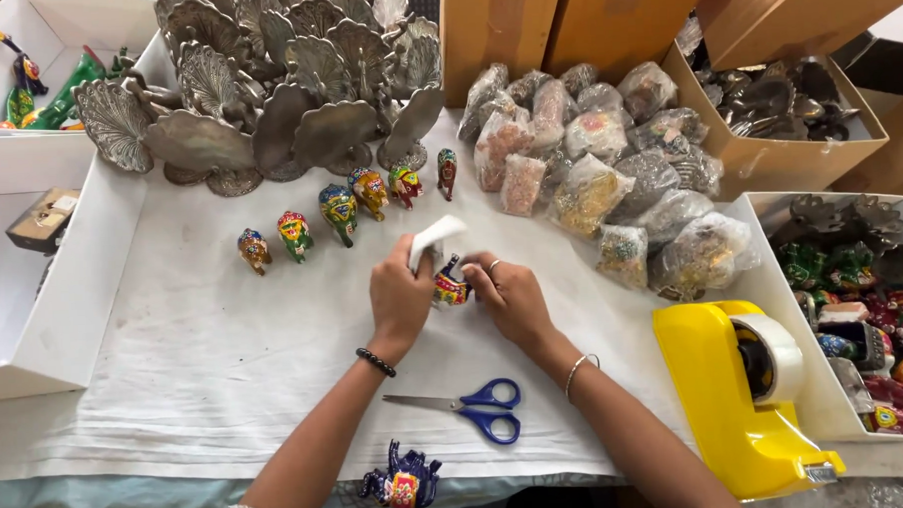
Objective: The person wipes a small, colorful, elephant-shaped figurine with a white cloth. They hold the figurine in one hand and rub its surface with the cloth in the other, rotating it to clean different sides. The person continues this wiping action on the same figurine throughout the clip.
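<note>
Small painted figurine (pixel 451 287) between both hands, right hand (pixel 510 294) gripping it, left hand (pixel 401 294) pinching white cloth (pixel 434 237).

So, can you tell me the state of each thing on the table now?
Figurine: held in both hands.
Cloth: gripped by left hand.
Right hand: on the figurine.
Scissors: closed, lying flat.
Tape dispenser: loaded, upright.
Six elephants: standing in a row.

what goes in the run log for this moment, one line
left hand: white cloth | right hand: painted figurine | near: blue scissors, yellow tape dispenser
</note>
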